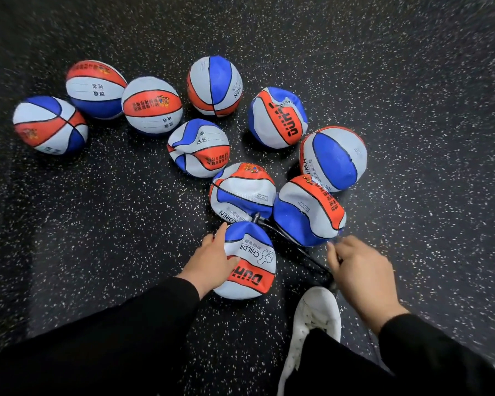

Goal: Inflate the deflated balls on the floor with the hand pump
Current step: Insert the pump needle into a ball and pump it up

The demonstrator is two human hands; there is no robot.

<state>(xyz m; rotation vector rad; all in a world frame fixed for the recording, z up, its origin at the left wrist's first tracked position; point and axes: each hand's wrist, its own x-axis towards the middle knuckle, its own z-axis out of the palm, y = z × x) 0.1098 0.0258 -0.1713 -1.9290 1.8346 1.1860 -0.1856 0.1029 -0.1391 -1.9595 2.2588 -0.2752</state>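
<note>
Where the view begins, nearest the camera, entries run outward from the nearest ball as landmark.

Sleeves: black, one on each forearm, entering from the bottom edge.
Shoe (pixel 315 324): white sneaker, toe pointing toward the nearest ball, just right of and below it.
Nearest ball (pixel 250 261): deflated children's basketball in blue, white and orange, creased, lying on the floor; lettering "CHILDR" and a thumbs-up drawing face up.
Left hand (pixel 212 262): fingers curled round the left flank of the nearest ball, gripping it.
Right hand (pixel 357 270): right of the nearest ball, back of hand up, fingers bent down over the black pump part; whether they truly grip it cannot be told.
Hand pump (pixel 306 254): black, mostly hidden; thin dark parts run from beside the top of the nearest ball to under the right hand.
Two sagging balls (pixel 242 192): touching the nearest ball's far side, one (pixel 309 210) to its upper right, both dented.
Crumpled ball (pixel 199 148): beyond those, heavily folded.
Fuller ball (pixel 333 158): far right of the landmark, rounder.
Far row: five more balls, from the far left one (pixel 50 124) to the orange-banded one (pixel 277 117), well apart from the landmark.
Floor (pixel 112 224): black rubber with white speckles.
</note>
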